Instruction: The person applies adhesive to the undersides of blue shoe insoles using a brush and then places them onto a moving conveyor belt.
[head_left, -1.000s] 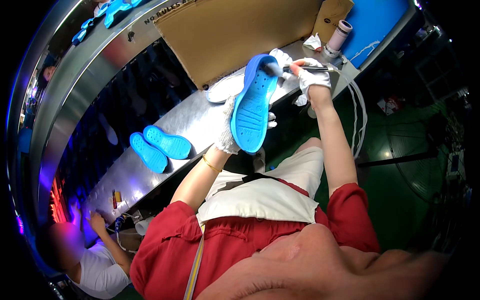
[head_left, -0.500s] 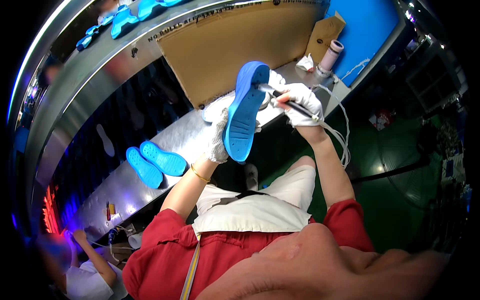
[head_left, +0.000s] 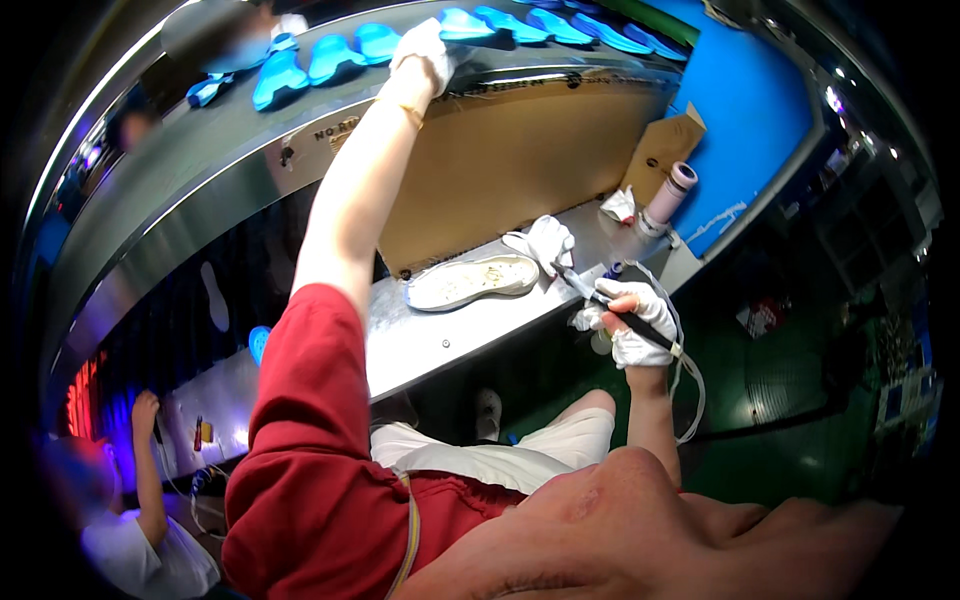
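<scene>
Two gloved hands work well apart. Far left, a co-worker's raised hand (head_left: pixel 146 410) rests at the bench edge. The left hand (head_left: pixel 424 52), in a white glove, reaches up to the curved grey conveyor shelf (head_left: pixel 180 190), closed loosely on a bright blue shoe sole (head_left: pixel 455 24) in the row there; setting it flat and clear of its neighbours would seem best. A pale cream insole (head_left: pixel 470 281) lies on the steel bench (head_left: pixel 440 340). The right hand (head_left: pixel 632 322) grips a slim black pen-like tool (head_left: pixel 600 300) firmly, tip kept away.
</scene>
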